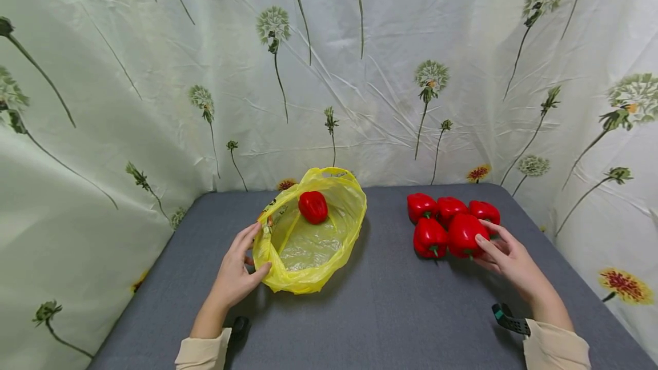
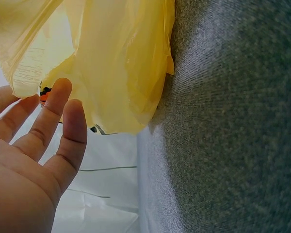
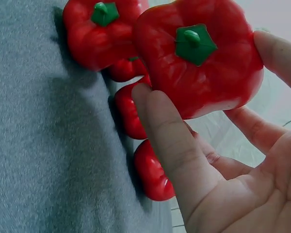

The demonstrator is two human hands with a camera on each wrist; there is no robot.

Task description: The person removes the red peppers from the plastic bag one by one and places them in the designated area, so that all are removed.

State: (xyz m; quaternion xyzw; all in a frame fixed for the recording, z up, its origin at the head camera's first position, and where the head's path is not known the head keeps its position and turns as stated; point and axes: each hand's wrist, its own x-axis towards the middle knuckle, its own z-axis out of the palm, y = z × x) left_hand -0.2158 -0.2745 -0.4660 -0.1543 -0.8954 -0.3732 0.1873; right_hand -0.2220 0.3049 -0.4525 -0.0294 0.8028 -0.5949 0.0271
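Observation:
My right hand holds a glossy red bell pepper between thumb and fingers. In the right wrist view this bell pepper shows its green stem and is raised off the table. Several more red bell peppers stand close behind and beside it. A yellow plastic bag stands with its mouth wide, and one red bell pepper lies inside. At the bag's left side, my left hand touches the rim with spread fingers. Relaxed fingers rest against the thin plastic in the left wrist view.
A dark grey cloth-covered table carries everything. Behind it and along both sides hangs a pale curtain printed with dandelions. A black band sits on the right wrist.

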